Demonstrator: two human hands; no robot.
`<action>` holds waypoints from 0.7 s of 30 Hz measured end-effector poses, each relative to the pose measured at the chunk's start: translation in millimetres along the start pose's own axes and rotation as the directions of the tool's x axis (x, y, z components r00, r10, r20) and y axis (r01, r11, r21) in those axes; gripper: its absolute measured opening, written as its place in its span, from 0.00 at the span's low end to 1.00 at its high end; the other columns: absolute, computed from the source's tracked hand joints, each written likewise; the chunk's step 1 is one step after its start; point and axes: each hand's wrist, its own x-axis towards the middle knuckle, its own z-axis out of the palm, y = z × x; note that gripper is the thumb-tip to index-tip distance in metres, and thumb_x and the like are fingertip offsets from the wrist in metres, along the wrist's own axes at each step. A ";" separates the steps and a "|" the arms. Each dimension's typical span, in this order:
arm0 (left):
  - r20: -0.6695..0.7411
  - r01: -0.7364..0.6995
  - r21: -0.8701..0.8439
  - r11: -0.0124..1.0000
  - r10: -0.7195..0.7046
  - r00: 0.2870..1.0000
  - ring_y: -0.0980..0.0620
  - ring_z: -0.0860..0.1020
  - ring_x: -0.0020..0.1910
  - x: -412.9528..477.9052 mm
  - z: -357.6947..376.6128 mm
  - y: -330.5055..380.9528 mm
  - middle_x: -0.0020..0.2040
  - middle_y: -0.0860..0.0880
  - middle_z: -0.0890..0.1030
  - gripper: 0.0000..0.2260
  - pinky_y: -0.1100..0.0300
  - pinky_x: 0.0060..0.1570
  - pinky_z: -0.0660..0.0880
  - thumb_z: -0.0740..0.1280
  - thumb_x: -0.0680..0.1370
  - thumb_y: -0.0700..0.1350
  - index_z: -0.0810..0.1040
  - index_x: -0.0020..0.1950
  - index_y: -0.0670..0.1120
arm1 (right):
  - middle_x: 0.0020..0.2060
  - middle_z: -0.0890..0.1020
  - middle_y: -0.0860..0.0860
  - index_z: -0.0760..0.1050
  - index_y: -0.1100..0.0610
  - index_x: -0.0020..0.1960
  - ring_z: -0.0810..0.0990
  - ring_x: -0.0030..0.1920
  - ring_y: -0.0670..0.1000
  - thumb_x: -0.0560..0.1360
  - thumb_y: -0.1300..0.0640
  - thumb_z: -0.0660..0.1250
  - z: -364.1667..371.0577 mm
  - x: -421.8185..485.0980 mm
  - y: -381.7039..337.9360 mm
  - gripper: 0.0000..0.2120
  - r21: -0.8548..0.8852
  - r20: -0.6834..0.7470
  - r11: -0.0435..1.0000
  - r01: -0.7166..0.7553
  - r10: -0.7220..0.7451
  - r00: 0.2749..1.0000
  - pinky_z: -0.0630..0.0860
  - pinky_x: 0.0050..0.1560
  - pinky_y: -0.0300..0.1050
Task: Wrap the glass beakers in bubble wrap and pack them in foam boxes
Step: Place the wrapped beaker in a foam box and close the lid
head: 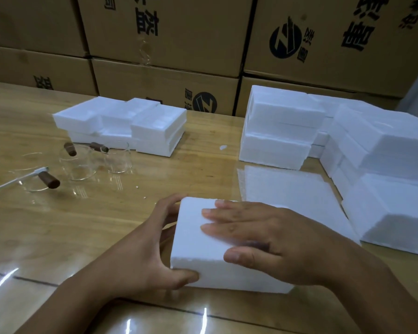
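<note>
A closed white foam box lies on the wooden table in front of me. My left hand grips its left end, thumb on the near side and fingers at the far corner. My right hand lies flat on the lid, fingers straight and pointing left. Three clear glass beakers with brown wooden handles stand at the left: one near the edge, one in the middle and one further right. Sheets of bubble wrap lie to the right of the box.
Open foam box halves are stacked at the back centre. Closed foam boxes stand piled at the back right, and more foam boxes fill the right side. A white rod lies at the far left. Cardboard cartons wall the back.
</note>
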 end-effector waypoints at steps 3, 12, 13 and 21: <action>0.005 -0.005 0.014 1.000 0.005 1.000 0.63 0.70 0.71 -0.2 0.6 0.1 0.71 0.65 0.69 0.48 0.69 0.63 0.71 0.81 0.63 0.46 0.55 0.72 0.68 | 0.66 0.57 0.20 0.63 0.33 0.72 0.47 0.71 0.25 0.79 0.36 0.55 1.1 2.3 0.3 0.21 -0.011 0.012 1.000 0.011 -0.011 1.000 0.42 0.63 0.18; -0.002 -0.015 0.053 0.998 0.015 1.000 0.66 0.69 0.70 -0.5 0.6 0.3 0.69 0.69 0.68 0.49 0.74 0.61 0.69 0.81 0.61 0.50 0.54 0.71 0.69 | 0.71 0.63 0.29 0.67 0.38 0.71 0.50 0.72 0.27 0.78 0.38 0.59 4.3 0.5 -1.9 0.22 0.021 -0.032 0.999 0.027 -0.026 0.999 0.46 0.70 0.24; 0.002 -0.012 0.053 0.999 0.012 1.000 0.66 0.69 0.70 -0.7 0.7 0.1 0.69 0.70 0.68 0.49 0.74 0.61 0.69 0.81 0.61 0.50 0.54 0.71 0.69 | 0.71 0.63 0.29 0.67 0.38 0.71 0.50 0.72 0.27 0.77 0.38 0.59 4.2 0.6 -1.7 0.22 0.024 -0.033 0.999 0.027 -0.026 0.999 0.46 0.70 0.25; 0.046 0.023 0.042 0.999 -0.025 0.999 0.66 0.67 0.71 -2.9 -1.3 -2.7 0.71 0.72 0.64 0.53 0.71 0.63 0.69 0.82 0.61 0.52 0.49 0.72 0.73 | 0.71 0.63 0.30 0.67 0.38 0.71 0.51 0.72 0.27 0.77 0.38 0.59 4.1 0.9 -1.9 0.23 0.028 -0.034 0.999 0.026 -0.025 0.999 0.47 0.71 0.26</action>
